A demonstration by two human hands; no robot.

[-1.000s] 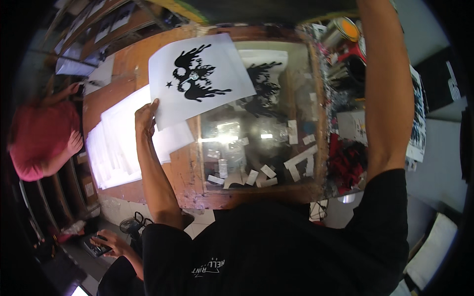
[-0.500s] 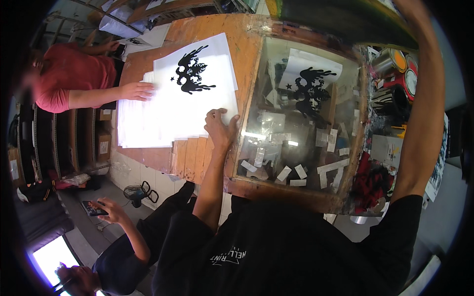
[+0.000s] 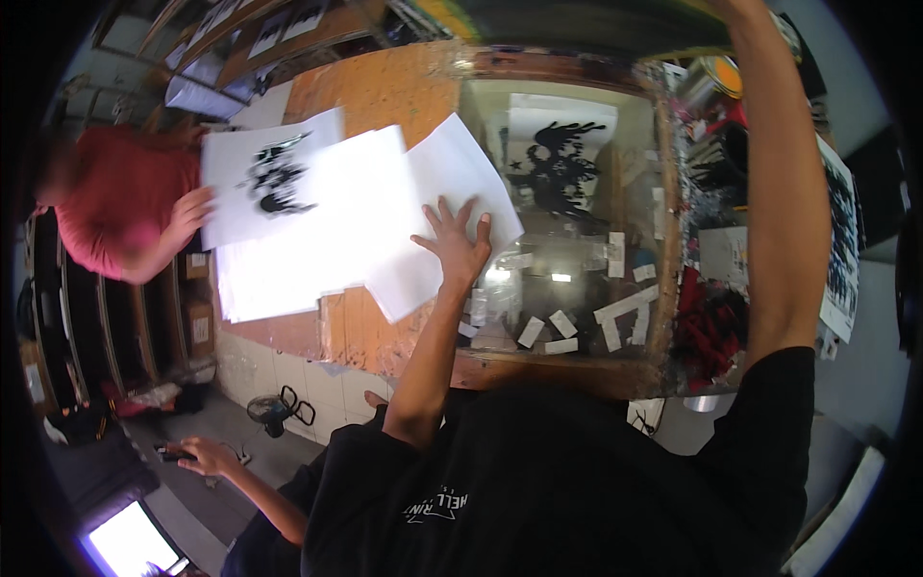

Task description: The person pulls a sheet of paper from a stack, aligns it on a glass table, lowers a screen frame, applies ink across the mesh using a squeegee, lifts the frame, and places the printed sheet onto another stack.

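My left hand (image 3: 458,242) lies with fingers spread on a blank white sheet of paper (image 3: 399,284), which sits skewed at the right of a stack of white sheets (image 3: 279,274) and reaches the edge of a glass pane (image 3: 500,212). On the glass rests a white sheet with a black winged print (image 3: 562,159). A co-worker in a red shirt (image 3: 135,202) holds the left edge of another printed sheet (image 3: 231,183) above the stack. My right arm (image 3: 788,192) stretches up past the top edge, by a dark raised screen frame (image 3: 567,24); its hand is out of the picture.
Loose tape strips (image 3: 562,327) stick to the glass. Ink cans (image 3: 711,82) and a red and black rag (image 3: 707,322) line the right side. A second person's hand (image 3: 207,454) holds a phone at lower left, near a fan (image 3: 274,411). Shelves (image 3: 115,308) stand at far left.
The co-worker has drawn the printed sheet left. My left hand has moved slightly right, fingers spreading on the blank sheet, now shifted toward the glass. The view has turned somewhat.
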